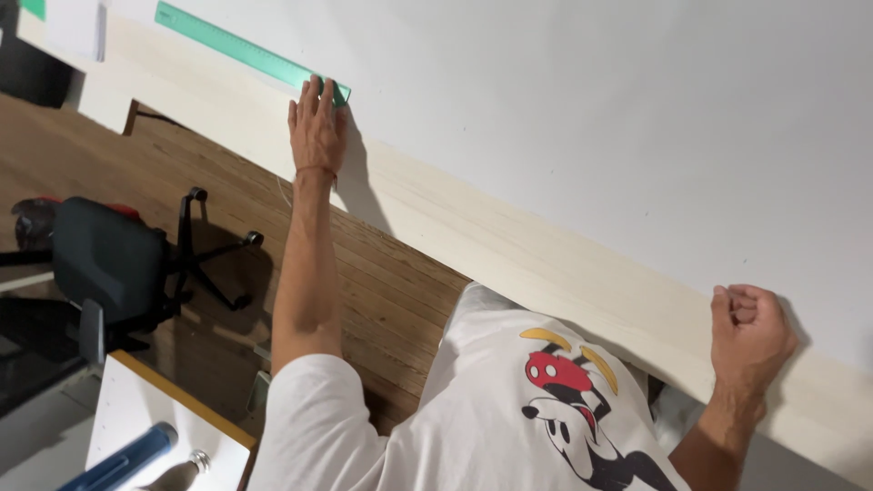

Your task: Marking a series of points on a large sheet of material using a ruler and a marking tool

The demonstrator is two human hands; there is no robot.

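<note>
Left hand (316, 127) at full arm's reach, fingers together and flat, pressing the end of the green ruler (245, 52) onto the white counter (591, 118). Right hand (747, 332) rests at counter edge, fingers curled into a loose fist, holding nothing visible.

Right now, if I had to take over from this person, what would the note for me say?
Left hand: flat, fingers pressing the end of the green ruler against the white sheet.
Right hand: closed in a fist at the sheet's near edge; something thin may be inside, too small to tell.
The ruler lies slanted along the sheet's edge, beside the pale wooden board.
Done: ruler placed and held.
Left: no drawn line is visible along it.
</note>
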